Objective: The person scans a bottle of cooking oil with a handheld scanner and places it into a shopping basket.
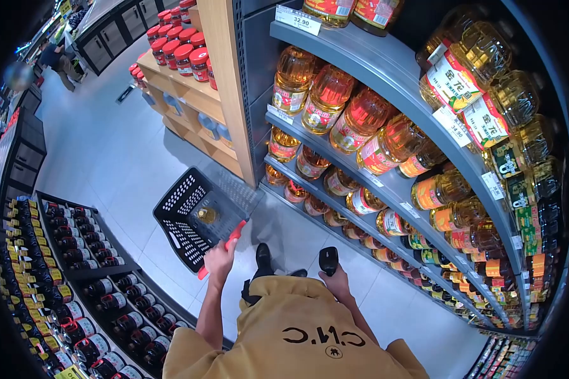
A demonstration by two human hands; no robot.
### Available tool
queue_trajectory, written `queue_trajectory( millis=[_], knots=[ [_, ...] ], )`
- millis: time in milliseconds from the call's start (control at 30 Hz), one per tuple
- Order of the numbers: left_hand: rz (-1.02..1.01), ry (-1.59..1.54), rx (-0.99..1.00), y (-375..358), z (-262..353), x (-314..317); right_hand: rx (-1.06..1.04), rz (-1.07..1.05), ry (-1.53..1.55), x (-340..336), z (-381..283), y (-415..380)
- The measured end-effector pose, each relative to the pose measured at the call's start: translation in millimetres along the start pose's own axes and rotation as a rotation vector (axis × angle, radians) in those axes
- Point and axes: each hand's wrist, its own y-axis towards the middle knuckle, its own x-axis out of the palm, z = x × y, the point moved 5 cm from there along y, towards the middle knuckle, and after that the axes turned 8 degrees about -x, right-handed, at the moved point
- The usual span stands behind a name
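Observation:
My left hand is closed on the red handle of a black plastic shopping basket that stands on the pale floor ahead of me. One yellow oil bottle lies inside the basket. My right hand grips a black handheld scanner, held low in front of my tan shirt. My black shoe shows between the two hands.
Grey shelves on the right hold several large bottles of cooking oil with price tags. A low rack of dark sauce bottles runs along the left. A wooden shelf with red-lidded jars stands ahead. Another person is far up the aisle.

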Motion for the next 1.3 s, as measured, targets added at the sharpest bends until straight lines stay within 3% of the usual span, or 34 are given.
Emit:
queue_trajectory(
  millis=[1067, 1300],
  knots=[
    [-0.099, -0.023, -0.053, 1.1, 1.8, -3.6, 0.057, -0.026, -0.001, -2.5, -10.8, -6.8],
    [-0.101, 0.036, -0.019, -0.5, 2.3, 5.4, 0.034, -0.025, -0.030, -11.8, 12.4, -10.9]
  ],
)
